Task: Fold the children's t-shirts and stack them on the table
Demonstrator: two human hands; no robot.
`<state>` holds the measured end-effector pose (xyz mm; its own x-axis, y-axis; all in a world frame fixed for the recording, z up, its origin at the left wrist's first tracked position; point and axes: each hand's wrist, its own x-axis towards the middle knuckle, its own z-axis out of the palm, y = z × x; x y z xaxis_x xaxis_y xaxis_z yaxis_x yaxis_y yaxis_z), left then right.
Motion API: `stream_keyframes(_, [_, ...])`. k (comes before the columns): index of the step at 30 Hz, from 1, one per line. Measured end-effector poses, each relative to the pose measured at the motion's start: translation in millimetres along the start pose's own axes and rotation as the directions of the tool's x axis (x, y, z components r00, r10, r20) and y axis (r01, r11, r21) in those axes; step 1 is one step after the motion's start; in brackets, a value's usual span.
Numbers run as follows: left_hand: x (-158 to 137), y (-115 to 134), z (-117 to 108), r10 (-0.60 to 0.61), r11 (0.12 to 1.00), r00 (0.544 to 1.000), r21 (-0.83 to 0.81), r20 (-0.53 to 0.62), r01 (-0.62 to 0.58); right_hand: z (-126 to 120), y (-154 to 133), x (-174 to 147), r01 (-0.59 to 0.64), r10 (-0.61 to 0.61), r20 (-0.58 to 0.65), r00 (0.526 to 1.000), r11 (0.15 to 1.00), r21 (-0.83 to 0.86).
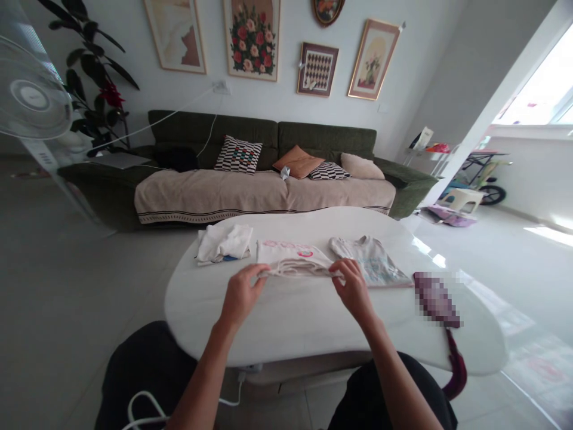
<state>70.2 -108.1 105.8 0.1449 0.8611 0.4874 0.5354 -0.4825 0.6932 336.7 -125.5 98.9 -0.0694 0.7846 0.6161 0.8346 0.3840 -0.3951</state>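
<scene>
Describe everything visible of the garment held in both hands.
The pale garment looks like soft cloth with pinkish-red printing. Its near edge, in folded layers, is pinched at the ends by the left hand and right hand. Its far part lies flat on the white table, between a white cloth pile and a printed shirt.

Green sofa (pixel 326 140), white wall (pixel 293 24), bright window (pixel 535 89)

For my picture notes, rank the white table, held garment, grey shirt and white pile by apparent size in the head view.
1. White table
2. Grey shirt and held garment: too alike to rank
3. White pile
</scene>
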Motion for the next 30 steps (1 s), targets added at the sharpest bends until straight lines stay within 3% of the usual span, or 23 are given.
stream_keyframes(2, [-39.8,-10.9,17.2,-0.006,0.997,0.981,0.081,0.194,-0.01,15.5,13.1,-33.6,-0.043,0.055,0.154,0.987,0.996,-0.075])
stream_keyframes(4, [-74.1,-21.6,29.0,-0.038,0.993,0.916,0.118,0.399,-0.011,25.9,23.5,-63.2,-0.07,0.106,0.3,0.948,0.989,-0.131])
stream_keyframes(6, [-92.3,-29.0,32.8,-0.064,0.989,0.88,0.146,0.471,-0.006,32.4,23.9,-82.8,-0.123,0.173,0.325,0.93,0.978,-0.169])
stream_keyframes(10, [-72.5,-36.9,35.2,-0.066,0.975,0.936,0.22,0.345,-0.013,58.3,-19.5,-89.3,-0.181,0.21,0.22,0.953,0.973,-0.144])
stream_keyframes(13, [-37.9,-45.7,48.9,-0.113,0.95,0.95,0.312,0.292,0.017,95.7,-70.8,-86.4,-0.08,0.111,0.292,0.95,0.99,-0.117])
stream_keyframes(17, [-22.1,-58.3,67.0,-0.225,0.904,0.941,0.415,0.252,0.106,123.9,-106.3,-95.3,-0.089,0.136,0.425,0.895,0.988,-0.128])
stream_keyframes(20, [-36.9,-58.3,67.5,-0.203,0.891,0.953,0.447,0.223,0.085,109.5,-98.0,-102.8,-0.136,0.16,0.425,0.891,0.987,-0.086])
stream_keyframes(24, [-69.4,-39.1,64.2,-0.076,0.865,0.97,0.499,0.231,-0.051,76.1,-67.2,-105.2,-0.129,0.164,0.399,0.902,0.985,-0.112])
stream_keyframes(30, [-110.8,7.0,85.4,-0.001,0.796,0.933,0.566,0.359,-0.217,54.6,-31.9,-109.0,-0.069,0.158,0.359,0.92,0.966,-0.248])
